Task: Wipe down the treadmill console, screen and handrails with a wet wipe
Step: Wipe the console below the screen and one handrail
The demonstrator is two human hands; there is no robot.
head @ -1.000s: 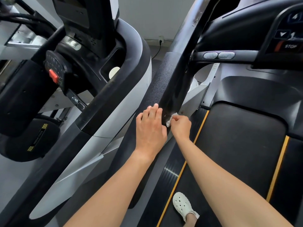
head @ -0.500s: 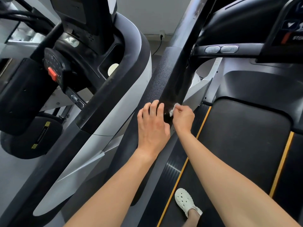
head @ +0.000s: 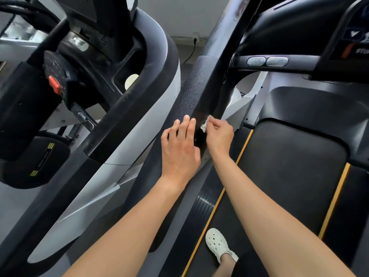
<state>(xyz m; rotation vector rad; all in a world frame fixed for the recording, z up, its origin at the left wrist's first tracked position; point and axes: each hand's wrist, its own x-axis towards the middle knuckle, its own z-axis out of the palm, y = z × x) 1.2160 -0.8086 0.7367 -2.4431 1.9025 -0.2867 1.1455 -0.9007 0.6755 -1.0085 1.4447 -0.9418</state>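
Left hand (head: 180, 150): lies flat on top of the black handrail (head: 191, 92), fingers (head: 186, 122) straight and close together, released, holding nothing.
Right hand (head: 218, 134): its fingers are grasping a small wet wipe (head: 205, 124), pinched between thumb and fingertips.
Wet wipe: white and bunched up, pressed against the smooth inner side of the handrail, just beside the left fingertips.
Handrail: runs from the lower middle up toward the console (head: 299, 27); its top is textured and its side face is glossy.
Console: dark, at the top right, partly cut off by the edge of the view.
Grip pads (head: 267, 61): two silver ovals side by side on the crossbar under the console.
Belt (head: 289, 166): black with orange stripes along its edges, to the right of the handrail; a white clog (head: 216, 243) stands on it near the bottom.
Neighbouring machine (head: 139, 120): on the left, grey and black, with a red button (head: 54, 84).
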